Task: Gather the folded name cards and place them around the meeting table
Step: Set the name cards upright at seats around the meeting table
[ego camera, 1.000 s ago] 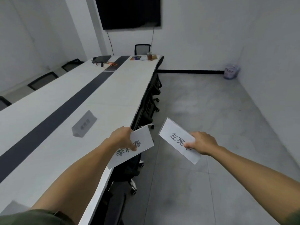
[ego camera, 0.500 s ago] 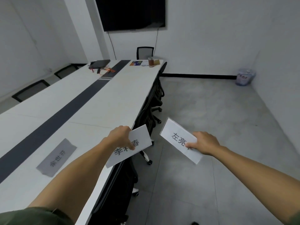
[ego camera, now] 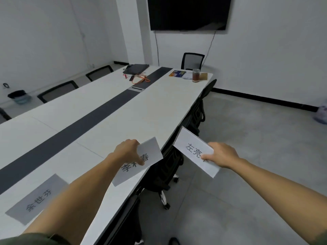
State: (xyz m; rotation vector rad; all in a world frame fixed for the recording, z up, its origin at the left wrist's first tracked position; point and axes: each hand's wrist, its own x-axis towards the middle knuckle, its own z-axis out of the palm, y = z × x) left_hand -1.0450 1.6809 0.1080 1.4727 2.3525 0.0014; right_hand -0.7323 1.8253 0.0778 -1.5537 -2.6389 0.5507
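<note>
My left hand (ego camera: 128, 152) grips a white folded name card (ego camera: 148, 152) with black characters, held just above the near right edge of the long white meeting table (ego camera: 99, 124). My right hand (ego camera: 223, 154) holds a second white name card (ego camera: 192, 147) out over the floor, right of the table. A third name card (ego camera: 37, 198) stands on the tabletop at the lower left, partly behind my left forearm.
Black office chairs (ego camera: 166, 167) are tucked under the table's right side; others stand along the left and at the far end (ego camera: 192, 61). A laptop (ego camera: 136, 68), orange cable, booklets and a jar (ego camera: 196, 77) sit at the far end. Grey floor lies to the right.
I have moved forward along the table's right side; the standing card slid from mid-left down to the lower left of view. Both hands keep their cards in the same pose.
</note>
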